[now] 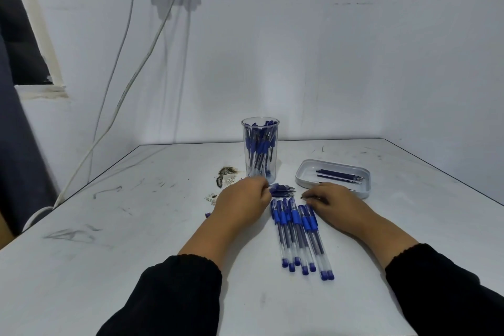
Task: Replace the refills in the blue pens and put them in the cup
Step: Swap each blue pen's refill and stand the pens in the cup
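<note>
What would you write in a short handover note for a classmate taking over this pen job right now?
Left hand: fingers curled at the loose refills by the cup; grip unclear.
Right hand: rests at the top of the row of pens, fingers bent; holding anything, unclear.
Cup: many blue pens inside, done.
Tray: a few refills in it.
Left: the row of pens on the table.

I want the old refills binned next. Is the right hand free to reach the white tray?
Probably yes: the right hand rests just in front of the white tray, with nothing between them; the row of pens lies nearer the person.
</note>
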Available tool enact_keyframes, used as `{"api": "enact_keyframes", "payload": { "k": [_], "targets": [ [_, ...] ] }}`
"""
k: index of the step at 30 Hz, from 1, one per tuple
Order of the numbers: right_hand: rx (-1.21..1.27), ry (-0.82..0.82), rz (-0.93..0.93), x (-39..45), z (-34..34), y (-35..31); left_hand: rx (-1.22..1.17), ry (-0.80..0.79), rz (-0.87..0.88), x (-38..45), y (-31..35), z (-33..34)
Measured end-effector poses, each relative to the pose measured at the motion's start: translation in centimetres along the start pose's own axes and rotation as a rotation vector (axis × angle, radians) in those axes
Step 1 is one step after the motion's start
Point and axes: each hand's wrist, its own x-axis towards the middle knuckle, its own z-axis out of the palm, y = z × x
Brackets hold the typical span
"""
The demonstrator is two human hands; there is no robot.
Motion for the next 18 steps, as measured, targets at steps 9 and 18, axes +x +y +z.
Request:
{"api": "enact_keyframes", "payload": {
  "k": [9,18],
  "targets": [
    [0.099,0.225,-0.231,-0.3,-0.2,-2.3,0.079,0.07,0.22,-0.3,1.3,0.8],
    [0.132,0.245,-0.227,-0.3,-0.4,-2.7,0.069,0.166,0.234,-0.1,0.8,0.5]
  ]
}}
